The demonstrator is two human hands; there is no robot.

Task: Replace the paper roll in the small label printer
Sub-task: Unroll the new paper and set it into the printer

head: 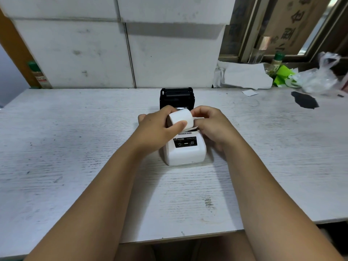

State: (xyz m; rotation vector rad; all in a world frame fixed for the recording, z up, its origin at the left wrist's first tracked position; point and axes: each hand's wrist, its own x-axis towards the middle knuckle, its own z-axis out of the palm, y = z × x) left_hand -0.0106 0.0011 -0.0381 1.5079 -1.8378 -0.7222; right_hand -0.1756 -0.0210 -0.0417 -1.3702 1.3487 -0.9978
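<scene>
Paper first: the white cylindrical roll of label paper (181,118) sits between my two hands at the centre of the frame, held just above the small white plastic label printer (185,150) with its black control panel. My left hand (157,128) wraps the roll from its left end, thumb pressed across the front of the paper and fingers curled behind, so that grip is closed on the roll. My right hand (211,124) comes in from the right, fingers bent tight and pinching at the roll's right edge, where a loose strip of paper trails down toward the printer body; I cannot tell exactly how much of the roll itself it holds. The printer's black hinged lid (176,97) stands open behind my hands, tilted back toward the upper middle of the frame. The printer rests on the pale whitewashed wooden table (75,147). In the upper right lie crumpled white paper sheets (246,76), a green scrap (282,74) and a clear plastic bag (320,78).
</scene>
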